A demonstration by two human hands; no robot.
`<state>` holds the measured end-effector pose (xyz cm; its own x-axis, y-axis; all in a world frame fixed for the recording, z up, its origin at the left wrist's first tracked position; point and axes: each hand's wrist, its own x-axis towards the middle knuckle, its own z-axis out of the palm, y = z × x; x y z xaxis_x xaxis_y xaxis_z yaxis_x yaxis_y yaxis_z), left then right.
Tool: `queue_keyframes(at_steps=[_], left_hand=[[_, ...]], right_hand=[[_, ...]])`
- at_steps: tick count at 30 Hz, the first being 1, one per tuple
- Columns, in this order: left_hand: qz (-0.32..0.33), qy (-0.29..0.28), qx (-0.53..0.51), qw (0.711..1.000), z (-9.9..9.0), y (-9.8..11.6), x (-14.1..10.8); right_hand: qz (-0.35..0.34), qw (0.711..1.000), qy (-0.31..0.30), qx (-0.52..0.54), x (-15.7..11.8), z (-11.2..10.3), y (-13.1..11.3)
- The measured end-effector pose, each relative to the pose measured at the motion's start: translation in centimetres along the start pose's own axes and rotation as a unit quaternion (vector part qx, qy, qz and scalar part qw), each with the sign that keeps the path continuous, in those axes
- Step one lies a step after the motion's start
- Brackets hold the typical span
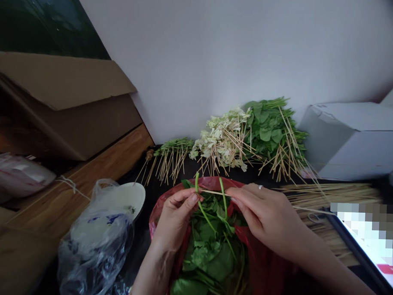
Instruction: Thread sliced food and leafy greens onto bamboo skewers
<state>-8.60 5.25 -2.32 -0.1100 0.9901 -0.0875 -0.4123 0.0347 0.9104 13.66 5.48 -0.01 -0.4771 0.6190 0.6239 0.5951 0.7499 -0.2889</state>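
Observation:
My left hand (180,209) pinches a green leafy stem (197,182) between thumb and fingertips. In my right hand (267,214) is a thin bamboo skewer (214,192), held level with its tip at the stem in my left fingers. A second green stem (226,204) crosses the skewer close to my right fingertips. Whether the tip has gone through the left stem I cannot tell. Leaves of both stems hang over a red plastic bag (162,202) full of leafy greens (208,251), directly below my hands.
Against the wall lie skewered green stems (173,146), pale cabbage pieces (221,137) and green leaves (264,124). Loose skewers (336,193) and a lit screen (367,239) are right. Left are a white bowl (135,199), clear plastic bag (96,243) and cardboard box (65,108); a white box (361,140) stands right.

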Motion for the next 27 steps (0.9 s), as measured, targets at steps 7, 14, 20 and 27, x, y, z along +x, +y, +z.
queue_keyframes(at_steps=[7,14,20,27], left_hand=[[-0.009,-0.012,-0.024,1.000,0.35,0.40,-0.20],[-0.006,-0.018,-0.026,0.999,0.23,0.18,-0.02],[-0.008,-0.006,-0.014,1.000,0.00,0.10,-0.17],[-0.032,-0.001,-0.023,0.999,0.06,-0.03,-0.28]], right_hand=[[-0.015,1.000,0.000,-0.005,-0.04,0.43,-0.13],[-0.015,1.000,-0.001,-0.023,0.09,0.48,-0.20],[-0.024,0.999,-0.004,-0.048,0.15,0.44,-0.59],[-0.030,0.997,0.003,-0.067,0.00,0.46,-0.92]])
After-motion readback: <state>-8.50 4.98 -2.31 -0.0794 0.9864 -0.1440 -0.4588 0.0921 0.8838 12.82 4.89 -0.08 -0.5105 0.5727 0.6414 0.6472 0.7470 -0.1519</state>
